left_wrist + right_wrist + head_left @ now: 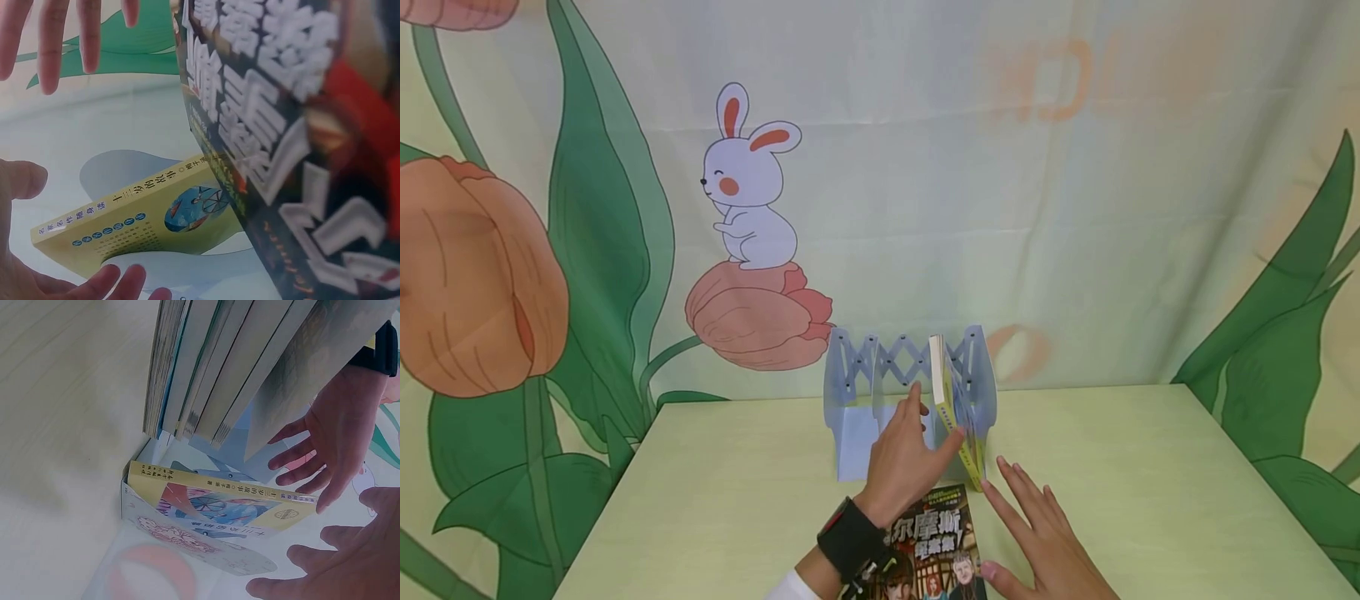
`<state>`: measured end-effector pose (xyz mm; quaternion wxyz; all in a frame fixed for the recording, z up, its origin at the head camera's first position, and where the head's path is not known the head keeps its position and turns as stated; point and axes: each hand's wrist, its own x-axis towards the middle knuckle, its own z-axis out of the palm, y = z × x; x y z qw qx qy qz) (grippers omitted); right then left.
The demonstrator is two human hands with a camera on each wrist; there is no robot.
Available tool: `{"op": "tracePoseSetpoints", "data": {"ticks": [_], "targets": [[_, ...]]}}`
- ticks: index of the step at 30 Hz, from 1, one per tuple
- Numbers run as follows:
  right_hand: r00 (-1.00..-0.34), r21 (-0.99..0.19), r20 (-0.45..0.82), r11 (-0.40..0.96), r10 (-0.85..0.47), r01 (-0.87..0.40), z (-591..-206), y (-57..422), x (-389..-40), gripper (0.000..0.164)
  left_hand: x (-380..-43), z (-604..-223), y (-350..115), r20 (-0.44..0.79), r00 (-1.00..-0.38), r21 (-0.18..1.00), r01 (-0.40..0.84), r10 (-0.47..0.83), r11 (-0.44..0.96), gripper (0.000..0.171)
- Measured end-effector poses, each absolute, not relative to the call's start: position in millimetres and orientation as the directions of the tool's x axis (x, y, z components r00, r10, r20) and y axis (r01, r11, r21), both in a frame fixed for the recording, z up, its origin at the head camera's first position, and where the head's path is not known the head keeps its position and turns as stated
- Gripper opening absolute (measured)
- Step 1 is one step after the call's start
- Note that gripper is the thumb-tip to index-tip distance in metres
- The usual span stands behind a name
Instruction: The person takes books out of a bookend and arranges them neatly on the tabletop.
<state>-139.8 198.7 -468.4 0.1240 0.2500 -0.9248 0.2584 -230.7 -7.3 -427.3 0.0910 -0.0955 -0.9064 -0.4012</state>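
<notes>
A light-blue expandable book rack [853,446] stands on the table. In its right section a yellow book [219,487] leans with its printed spine towards me. My left hand [906,458] reaches over the rack beside this book, its fingers extended and the thumb near the spine; whether the thumb touches is hard to tell. My right hand [1048,542] hovers to the right, fingers spread and holding nothing. Between the hands and nearer me lies a dark-covered book [936,542] with large white characters, topping a stack of books [219,369] whose page edges show in the right wrist view.
Pale yellow-green table [722,492] extends to both sides of the rack. Behind it hangs a curtain [910,208] printed with a rabbit, tulips and leaves. A black band [850,537] with a camera sits on the left wrist.
</notes>
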Motion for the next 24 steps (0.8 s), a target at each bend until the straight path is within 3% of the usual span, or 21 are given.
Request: {"op": "tracePoseSetpoints", "data": {"ticks": [24], "targets": [[-0.852, -0.413, 0.357, 0.752, -0.384, -0.513, -472.8, 198.2, -141.5, 0.077, -252.5, -428.1, 6.2, 0.213, -0.972, 0.755, 0.230, 0.103, 0.614, 0.078]]}}
